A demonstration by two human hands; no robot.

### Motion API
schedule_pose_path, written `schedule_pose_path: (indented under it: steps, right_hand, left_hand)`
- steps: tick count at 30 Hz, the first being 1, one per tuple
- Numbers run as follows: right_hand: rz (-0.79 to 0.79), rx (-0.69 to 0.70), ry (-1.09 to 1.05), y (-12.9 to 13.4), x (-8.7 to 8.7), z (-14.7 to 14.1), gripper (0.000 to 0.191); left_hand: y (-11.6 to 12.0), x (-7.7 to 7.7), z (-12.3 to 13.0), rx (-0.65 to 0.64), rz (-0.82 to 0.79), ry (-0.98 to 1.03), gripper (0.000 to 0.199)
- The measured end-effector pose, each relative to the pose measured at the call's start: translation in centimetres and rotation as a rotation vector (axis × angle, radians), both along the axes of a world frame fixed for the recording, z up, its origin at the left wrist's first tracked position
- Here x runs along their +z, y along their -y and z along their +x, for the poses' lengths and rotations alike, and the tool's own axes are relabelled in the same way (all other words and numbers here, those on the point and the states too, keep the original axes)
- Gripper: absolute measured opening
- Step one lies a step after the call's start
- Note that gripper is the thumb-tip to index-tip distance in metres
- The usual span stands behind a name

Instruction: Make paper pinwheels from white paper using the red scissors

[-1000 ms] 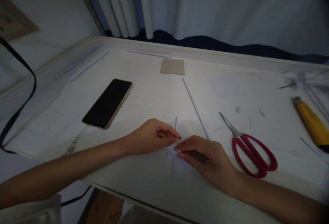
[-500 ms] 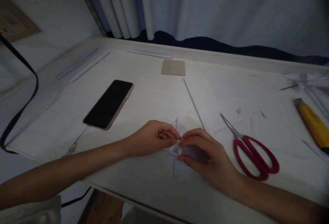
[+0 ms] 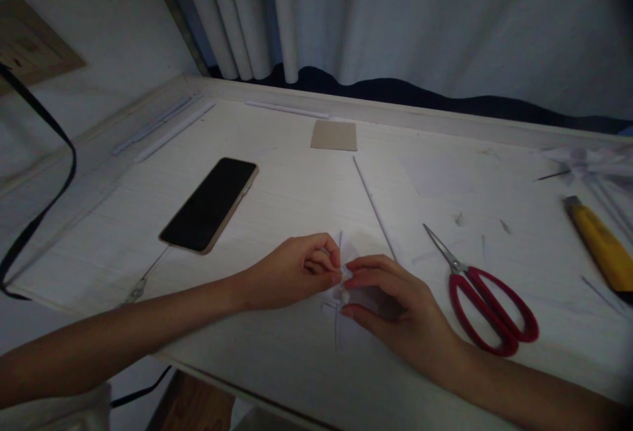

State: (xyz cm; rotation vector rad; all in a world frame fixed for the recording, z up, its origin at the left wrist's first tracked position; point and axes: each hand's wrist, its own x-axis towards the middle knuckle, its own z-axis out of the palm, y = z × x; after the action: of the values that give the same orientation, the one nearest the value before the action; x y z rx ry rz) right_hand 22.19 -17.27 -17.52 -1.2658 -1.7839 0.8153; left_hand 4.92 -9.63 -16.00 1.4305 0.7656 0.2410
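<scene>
Between my hands, low in the middle of the head view, is a small piece of white paper craft with thin strips sticking out of it. My left hand pinches its upper left side with thumb and forefinger, the other fingers curled in. My right hand curves around the right side, with fingertips on the paper and the thumb a little below. The fingers hide much of the piece. A rolled white paper stick lies just behind my right hand. Scissors with red handles lie to its right, blades slightly apart.
A phone with a strap lies left on the white table. A beige card and paper rolls lie farther back. At the right are a yellow tube or handle and a white paper flower-like piece.
The view has tilted up slightly. My left fingertips have shifted slightly left on the paper piece, and my right hand stays around its right side.
</scene>
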Motion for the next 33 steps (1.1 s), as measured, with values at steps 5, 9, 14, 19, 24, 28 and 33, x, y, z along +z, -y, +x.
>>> schedule_pose_path:
  steps: [5, 9, 14, 19, 24, 28, 33]
  right_hand:
    - [-0.022, 0.022, -0.044, 0.05, 0.23, -0.17, 0.023]
    - [-0.03, 0.023, -0.069, -0.01, 0.26, -0.23, 0.024]
    - [-0.025, 0.041, -0.082, -0.09, 0.0, -0.09, 0.022]
    - [-0.008, 0.031, -0.085, -0.07, 0.05, 0.1, 0.022]
    - [-0.036, 0.02, -0.073, 0.07, 0.26, 0.09, 0.019]
    - [-0.048, 0.038, -0.102, 0.08, 0.16, 0.05, 0.018]
    - [-0.058, 0.036, -0.119, 0.01, 0.14, 0.02, 0.02]
  left_hand:
    - [0.09, 0.04, 0.0, 0.007, 0.004, 0.021, 0.009]
    - [0.16, 0.09, -0.15, 0.0, 0.028, 0.024, 0.006]
    - [0.13, 0.01, -0.28, -0.01, 0.047, 0.014, 0.008]
    - [-0.07, -0.27, -0.26, 0.013, -0.013, 0.006, 0.014]
    - [-0.16, -0.52, -0.23, 0.051, -0.04, 0.006, 0.018]
    - [-0.14, -0.59, -0.19, 0.064, -0.044, 0.019, 0.021]
    - [-0.15, -0.38, 0.01, 0.079, -0.047, 0.023, 0.018]
